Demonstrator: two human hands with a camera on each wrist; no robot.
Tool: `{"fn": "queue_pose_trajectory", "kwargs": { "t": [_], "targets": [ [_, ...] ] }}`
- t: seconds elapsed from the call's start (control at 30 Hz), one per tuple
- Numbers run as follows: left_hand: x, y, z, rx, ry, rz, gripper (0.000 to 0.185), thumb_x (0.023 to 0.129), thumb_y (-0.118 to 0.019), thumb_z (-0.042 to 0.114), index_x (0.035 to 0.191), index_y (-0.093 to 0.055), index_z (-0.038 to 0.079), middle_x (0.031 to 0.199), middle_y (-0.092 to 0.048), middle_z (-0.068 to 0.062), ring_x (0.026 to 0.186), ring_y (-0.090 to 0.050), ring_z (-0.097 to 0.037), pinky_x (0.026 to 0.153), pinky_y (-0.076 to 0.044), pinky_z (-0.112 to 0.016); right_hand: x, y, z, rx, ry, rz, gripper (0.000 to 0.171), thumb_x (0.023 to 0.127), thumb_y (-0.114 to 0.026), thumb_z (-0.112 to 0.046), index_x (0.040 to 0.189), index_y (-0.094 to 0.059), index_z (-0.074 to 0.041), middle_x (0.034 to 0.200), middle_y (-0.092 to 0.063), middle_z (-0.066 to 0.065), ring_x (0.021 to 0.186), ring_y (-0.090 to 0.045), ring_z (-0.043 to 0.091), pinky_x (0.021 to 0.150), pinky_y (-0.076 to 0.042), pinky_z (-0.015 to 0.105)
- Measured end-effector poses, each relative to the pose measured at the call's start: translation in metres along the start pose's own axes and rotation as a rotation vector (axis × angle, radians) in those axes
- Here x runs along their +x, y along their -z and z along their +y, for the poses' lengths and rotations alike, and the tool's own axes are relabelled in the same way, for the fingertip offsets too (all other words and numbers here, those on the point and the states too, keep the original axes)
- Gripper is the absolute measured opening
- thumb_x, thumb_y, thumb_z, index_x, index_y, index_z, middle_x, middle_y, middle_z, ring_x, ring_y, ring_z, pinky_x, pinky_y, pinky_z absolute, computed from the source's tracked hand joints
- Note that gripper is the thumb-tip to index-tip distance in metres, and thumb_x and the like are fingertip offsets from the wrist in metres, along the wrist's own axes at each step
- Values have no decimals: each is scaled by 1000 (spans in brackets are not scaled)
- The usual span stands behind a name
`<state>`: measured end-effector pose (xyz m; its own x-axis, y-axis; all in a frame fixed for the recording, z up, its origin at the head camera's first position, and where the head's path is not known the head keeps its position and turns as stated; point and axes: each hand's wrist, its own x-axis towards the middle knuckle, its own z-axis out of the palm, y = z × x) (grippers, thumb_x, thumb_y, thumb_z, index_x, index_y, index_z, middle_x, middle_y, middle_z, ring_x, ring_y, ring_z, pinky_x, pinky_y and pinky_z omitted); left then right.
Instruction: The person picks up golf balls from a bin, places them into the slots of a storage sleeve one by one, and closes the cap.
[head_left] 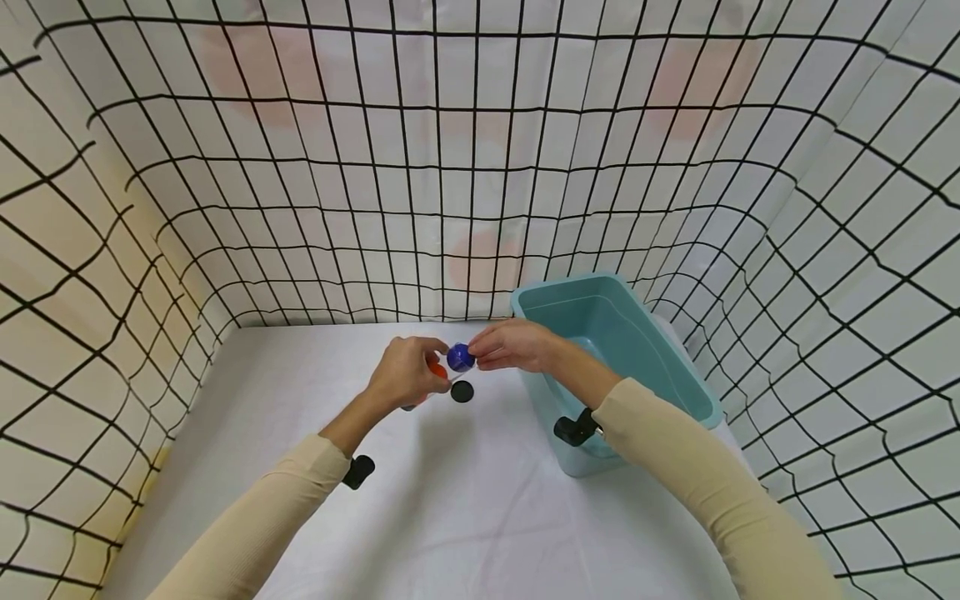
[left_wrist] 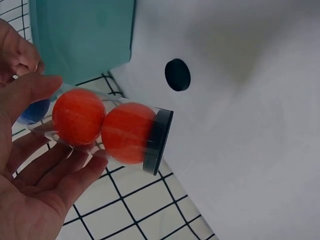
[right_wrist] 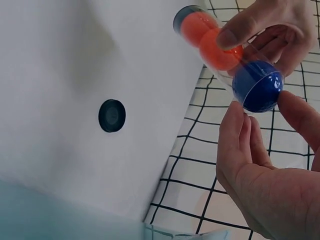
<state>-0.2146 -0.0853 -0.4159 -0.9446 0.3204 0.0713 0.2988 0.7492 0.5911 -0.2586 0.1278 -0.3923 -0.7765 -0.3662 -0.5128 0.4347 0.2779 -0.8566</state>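
Gripping the clear tube [left_wrist: 107, 101] above the counter [head_left: 480, 517] in the left hand [head_left: 405, 372], with thumb on one side and fingers curled round the other. Showing inside: two orange balls [left_wrist: 128, 133] in a row, with the outer one by the black cap [left_wrist: 158, 142]. Pinching the blue ball [right_wrist: 258, 86] at the tube's other end between thumb and fingers of the right hand [head_left: 513, 346]; hard to tell how far inside. Lying on the counter near the hands: a loose cap [head_left: 462, 392]. Standing to the right: a teal bin [head_left: 543, 408]. Rising behind and at both sides: black mesh [head_left: 472, 169].
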Motion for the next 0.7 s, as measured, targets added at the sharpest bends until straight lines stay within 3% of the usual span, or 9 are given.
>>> {"fn": "queue_pose_trajectory", "kwargs": {
  "t": [0.27, 0.7],
  "targets": [
    [-3, 2, -7, 8, -3, 27, 41, 72, -87, 17, 110, -76, 8, 85, -75, -7, 73, -65, -16, 63, -53, -26, 9, -5, 1, -15, 5, 3, 31, 95, -69, -11, 121, -64, 6, 116, -70, 16, 101, -69, 25, 99, -55, 40],
    [-6, 4, -13, 4, 9, 27, 42, 72, -88, 18, 111, -76, 8, 85, -74, -7, 74, -65, -17, 63, -53, -26, 14, -13, 0, -35, -5, -6, 31, 96, -69, -12, 121, -66, 5, 120, -70, 18, 110, -69, 30, 100, -55, 40]
  ]
}}
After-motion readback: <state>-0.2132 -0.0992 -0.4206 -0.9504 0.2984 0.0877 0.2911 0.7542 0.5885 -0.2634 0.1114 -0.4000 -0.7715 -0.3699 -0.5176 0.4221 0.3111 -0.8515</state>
